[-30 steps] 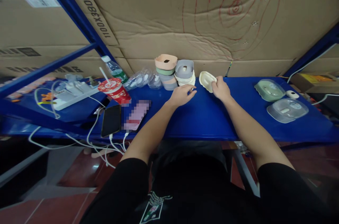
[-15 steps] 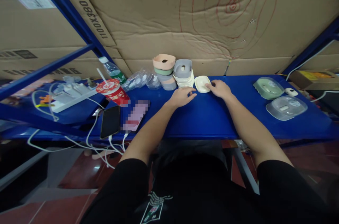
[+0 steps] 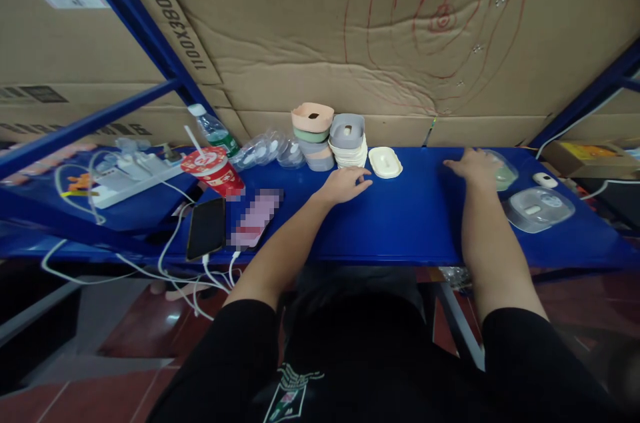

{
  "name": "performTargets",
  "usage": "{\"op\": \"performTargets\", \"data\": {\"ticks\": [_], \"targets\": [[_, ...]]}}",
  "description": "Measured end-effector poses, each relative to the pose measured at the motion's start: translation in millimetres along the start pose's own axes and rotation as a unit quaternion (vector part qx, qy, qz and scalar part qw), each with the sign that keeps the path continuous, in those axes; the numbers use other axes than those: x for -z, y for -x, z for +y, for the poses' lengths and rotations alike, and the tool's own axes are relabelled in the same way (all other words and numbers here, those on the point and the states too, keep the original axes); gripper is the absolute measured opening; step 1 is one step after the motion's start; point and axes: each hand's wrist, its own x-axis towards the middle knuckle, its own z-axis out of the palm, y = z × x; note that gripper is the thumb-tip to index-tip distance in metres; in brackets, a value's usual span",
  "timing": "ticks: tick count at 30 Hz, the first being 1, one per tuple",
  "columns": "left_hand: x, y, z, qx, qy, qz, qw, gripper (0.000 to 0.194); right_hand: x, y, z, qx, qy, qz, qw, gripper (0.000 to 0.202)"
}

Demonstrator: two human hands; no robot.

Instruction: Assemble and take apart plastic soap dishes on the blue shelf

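Note:
My left hand (image 3: pixel 347 185) hovers by the near side of a stack of cream pieces (image 3: pixel 350 156), fingers apart and holding nothing. A grey square piece (image 3: pixel 347 131) tops that stack. Beside it stands a second stack, with a peach piece (image 3: pixel 313 117) on top. One cream piece (image 3: pixel 385 163) lies alone on the blue table to the right of the stacks. At the right, my right hand (image 3: pixel 471 164) is spread at the left edge of a green piece with a clear cover (image 3: pixel 503 173), partly hiding it. A grey piece with a clear cover (image 3: pixel 540 209) lies nearer me.
Clear round lids (image 3: pixel 270 148), a bottle (image 3: pixel 215 131), a red cup (image 3: pixel 215 171) and two phones, one black (image 3: pixel 207 229), occupy the left of the blue table (image 3: pixel 390 229). A white power strip (image 3: pixel 135 181) with cables lies further left. A small white object (image 3: pixel 545 180) sits at right.
My right hand has left the lone cream piece and moved right to the green covered piece. My left hand has stayed beside the stack.

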Motion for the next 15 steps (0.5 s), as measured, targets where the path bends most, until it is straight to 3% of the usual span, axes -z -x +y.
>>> {"op": "performTargets", "data": {"ticks": [3,6,10,15], "targets": [[2.5,0.9,1.6,0.004,0.000,-0.003,1.000,0.038,-0.7,10.3,-24.8,0.115,-0.021,0.026,0.993,0.083],[4.1,1.4,1.8,0.008,0.000,-0.002,1.000,0.038,0.4,19.4,-39.9,0.188,-0.031,-0.005,0.982,0.094],[2.2,0.7,-0.8,0.004,-0.002,-0.004,1.000,0.037,0.5,23.5,-42.3,0.182,-0.012,-0.084,0.980,0.107],[-0.2,-0.5,-2.6,-0.003,0.003,0.001,1.000,0.038,-1.9,12.4,-37.0,0.185,-0.073,-0.026,0.980,0.092]]}}
